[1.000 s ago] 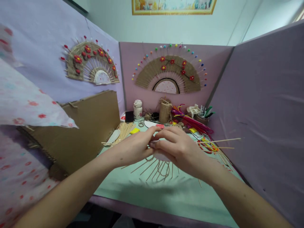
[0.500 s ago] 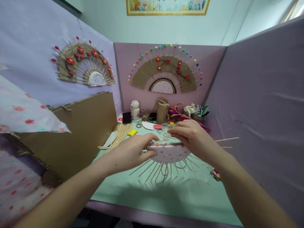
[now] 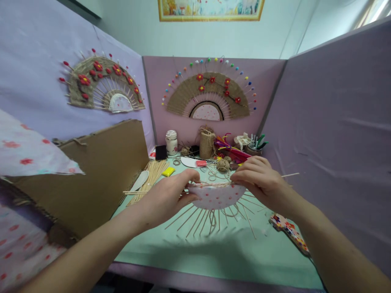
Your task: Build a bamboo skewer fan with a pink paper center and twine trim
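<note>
A half-circle fan base [image 3: 218, 198] in white cloth with red spots is held over the table, its straight edge away from me. Thin wooden sticks [image 3: 198, 221] spread from its curved side towards me. My left hand [image 3: 171, 197] grips the left end between thumb and fingers. Along the straight edge runs a length of twine [image 3: 214, 185]. My right hand [image 3: 261, 179] pinches this twine at the right end of the edge; its fingertips are partly hidden. Behind the base, loose twine leads towards a twine ball [image 3: 222, 165].
Left are a bundle of sticks [image 3: 157, 169], a white spoon-shaped piece [image 3: 141, 180] and a yellow packet [image 3: 168, 171]. A flower-patterned tool [image 3: 291, 234] lies by my right forearm. A cardboard sheet [image 3: 122, 158] leans left. Two finished fans [image 3: 210, 91] hang on the panels.
My right hand has moved right, away from my left hand, drawing the twine along the straight edge. My left hand has kept its grip. The spotted half-circle has come into full view.
</note>
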The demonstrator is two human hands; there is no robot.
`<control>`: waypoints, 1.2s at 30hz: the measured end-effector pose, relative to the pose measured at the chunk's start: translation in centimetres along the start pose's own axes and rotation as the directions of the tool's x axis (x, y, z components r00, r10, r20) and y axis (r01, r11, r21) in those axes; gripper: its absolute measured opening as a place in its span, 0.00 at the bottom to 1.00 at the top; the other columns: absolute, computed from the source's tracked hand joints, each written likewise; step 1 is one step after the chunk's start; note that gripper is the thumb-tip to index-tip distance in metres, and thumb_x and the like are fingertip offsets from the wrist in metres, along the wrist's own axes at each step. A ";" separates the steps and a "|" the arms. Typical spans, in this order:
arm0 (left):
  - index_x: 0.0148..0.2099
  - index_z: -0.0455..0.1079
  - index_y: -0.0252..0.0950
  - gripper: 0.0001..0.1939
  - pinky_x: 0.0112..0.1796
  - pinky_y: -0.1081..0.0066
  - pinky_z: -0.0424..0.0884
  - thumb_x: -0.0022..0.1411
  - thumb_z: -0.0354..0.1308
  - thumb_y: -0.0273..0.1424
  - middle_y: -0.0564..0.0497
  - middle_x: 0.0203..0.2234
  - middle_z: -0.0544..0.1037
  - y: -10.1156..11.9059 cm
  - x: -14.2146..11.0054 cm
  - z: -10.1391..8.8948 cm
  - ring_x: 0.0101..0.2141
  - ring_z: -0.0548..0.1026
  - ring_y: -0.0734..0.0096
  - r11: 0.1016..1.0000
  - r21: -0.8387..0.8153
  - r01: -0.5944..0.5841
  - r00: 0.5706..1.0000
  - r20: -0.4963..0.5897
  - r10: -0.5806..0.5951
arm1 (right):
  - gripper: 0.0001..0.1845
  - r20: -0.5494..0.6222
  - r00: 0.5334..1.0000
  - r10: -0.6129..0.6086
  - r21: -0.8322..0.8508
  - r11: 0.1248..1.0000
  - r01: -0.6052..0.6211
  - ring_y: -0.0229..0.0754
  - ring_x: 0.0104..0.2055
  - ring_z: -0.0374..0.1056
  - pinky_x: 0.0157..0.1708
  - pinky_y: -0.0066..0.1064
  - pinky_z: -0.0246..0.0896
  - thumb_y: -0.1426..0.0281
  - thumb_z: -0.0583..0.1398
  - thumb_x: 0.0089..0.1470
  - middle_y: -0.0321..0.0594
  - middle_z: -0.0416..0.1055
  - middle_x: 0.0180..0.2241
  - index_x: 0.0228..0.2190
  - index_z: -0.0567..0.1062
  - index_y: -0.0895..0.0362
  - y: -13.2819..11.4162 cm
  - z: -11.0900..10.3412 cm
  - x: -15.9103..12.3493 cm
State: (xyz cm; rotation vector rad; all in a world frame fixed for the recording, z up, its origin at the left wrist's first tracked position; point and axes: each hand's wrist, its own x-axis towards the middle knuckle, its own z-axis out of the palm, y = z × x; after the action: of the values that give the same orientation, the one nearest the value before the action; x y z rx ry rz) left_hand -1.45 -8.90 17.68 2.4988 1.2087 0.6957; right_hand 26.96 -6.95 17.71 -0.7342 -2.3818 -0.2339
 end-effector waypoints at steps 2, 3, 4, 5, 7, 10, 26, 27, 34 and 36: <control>0.49 0.63 0.42 0.10 0.37 0.67 0.71 0.65 0.53 0.33 0.51 0.38 0.76 0.0 0.0 0.0 0.37 0.76 0.67 1.000 0.008 -0.005 1.000 0.011 0.004 | 0.09 -0.032 0.999 0.007 -0.002 1.000 -0.007 0.40 0.37 0.64 0.46 0.39 0.53 0.73 0.52 0.64 0.38 0.74 0.32 0.37 0.73 0.53 -0.3 0.1 0.1; 0.49 0.63 0.42 0.10 0.37 0.67 0.71 0.65 0.53 0.33 0.51 0.38 0.77 0.0 0.0 0.1 0.37 0.76 0.67 1.000 0.012 -0.002 1.000 0.016 0.002 | 0.09 -0.045 0.999 0.016 -0.005 1.000 -0.016 0.40 0.37 0.64 0.46 0.39 0.53 0.73 0.53 0.64 0.38 0.74 0.33 0.38 0.73 0.53 -0.4 0.2 0.2; 0.49 0.63 0.41 0.10 0.37 0.67 0.71 0.65 0.53 0.34 0.51 0.37 0.77 0.0 0.0 0.1 0.37 0.76 0.67 1.000 0.012 0.001 1.000 0.020 -0.002 | 0.08 -0.055 0.998 0.026 -0.008 1.000 -0.027 0.40 0.37 0.65 0.46 0.39 0.54 0.73 0.54 0.63 0.39 0.74 0.33 0.38 0.74 0.54 -0.4 0.3 0.3; 0.49 0.63 0.41 0.10 0.38 0.67 0.71 0.65 0.53 0.33 0.51 0.38 0.77 -0.1 0.0 0.2 0.37 0.76 0.67 1.000 0.010 0.005 1.000 0.021 -0.005 | 0.08 -0.061 0.997 0.037 -0.012 0.999 -0.038 0.41 0.38 0.65 0.46 0.40 0.54 0.72 0.54 0.63 0.39 0.74 0.34 0.38 0.74 0.54 -0.4 0.4 0.4; 0.49 0.63 0.41 0.11 0.38 0.66 0.71 0.65 0.53 0.33 0.51 0.39 0.77 -0.2 -0.1 0.2 0.38 0.75 0.67 1.000 0.002 0.009 1.000 0.015 -0.009 | 0.08 -0.064 0.996 0.054 -0.018 0.998 -0.056 0.41 0.38 0.65 0.46 0.40 0.54 0.72 0.54 0.63 0.40 0.75 0.34 0.38 0.74 0.54 -0.4 0.6 0.4; 0.50 0.64 0.40 0.11 0.39 0.66 0.70 0.65 0.53 0.32 0.50 0.41 0.77 -0.3 -0.2 0.2 0.39 0.75 0.67 1.000 -0.013 -0.005 1.000 0.001 0.005 | 0.08 -0.056 0.997 0.058 -0.020 0.998 -0.059 0.41 0.37 0.65 0.45 0.40 0.55 0.71 0.55 0.63 0.40 0.75 0.34 0.37 0.75 0.54 -0.3 0.7 0.4; 0.43 0.72 0.37 0.12 0.37 0.71 0.69 0.68 0.47 0.30 0.51 0.35 0.80 -0.1 -0.1 -0.1 0.35 0.76 0.71 0.997 -0.006 -0.083 0.993 -0.084 0.082 | 0.12 -0.037 0.999 0.019 0.052 0.999 -0.017 0.42 0.39 0.66 0.45 0.40 0.57 0.74 0.52 0.64 0.41 0.75 0.35 0.42 0.74 0.53 0.4 0.2 -0.5; 0.43 0.73 0.37 0.12 0.37 0.71 0.69 0.68 0.48 0.30 0.51 0.35 0.81 -0.2 -0.1 -0.1 0.35 0.76 0.71 0.996 -0.004 -0.086 0.992 -0.091 0.085 | 0.12 -0.035 0.999 0.020 0.063 0.998 -0.018 0.42 0.39 0.66 0.44 0.39 0.57 0.75 0.51 0.63 0.41 0.75 0.35 0.42 0.74 0.53 0.5 0.1 -0.5; 0.45 0.73 0.39 0.11 0.37 0.72 0.71 0.67 0.49 0.30 0.51 0.37 0.82 -0.3 0.1 0.0 0.35 0.78 0.71 0.995 0.001 -0.097 0.985 -0.140 0.096 | 0.15 -0.021 1.000 0.004 0.091 0.996 -0.003 0.41 0.37 0.67 0.42 0.39 0.59 0.75 0.49 0.63 0.42 0.75 0.34 0.41 0.75 0.54 0.3 -0.5 -0.7; 0.46 0.72 0.39 0.11 0.37 0.73 0.71 0.68 0.49 0.30 0.51 0.37 0.82 -0.3 0.2 0.0 0.35 0.78 0.72 0.994 -0.003 -0.107 0.983 -0.149 0.105 | 0.16 -0.019 1.000 -0.011 0.080 0.997 0.013 0.41 0.37 0.68 0.41 0.39 0.60 0.75 0.49 0.64 0.42 0.75 0.34 0.41 0.76 0.53 0.3 -0.8 -0.7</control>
State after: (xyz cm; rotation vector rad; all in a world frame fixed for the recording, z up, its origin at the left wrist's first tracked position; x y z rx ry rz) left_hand -1.53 -8.61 17.58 2.5558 1.1220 0.9287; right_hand 27.98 -7.31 17.85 -0.6778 -2.3646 -0.1488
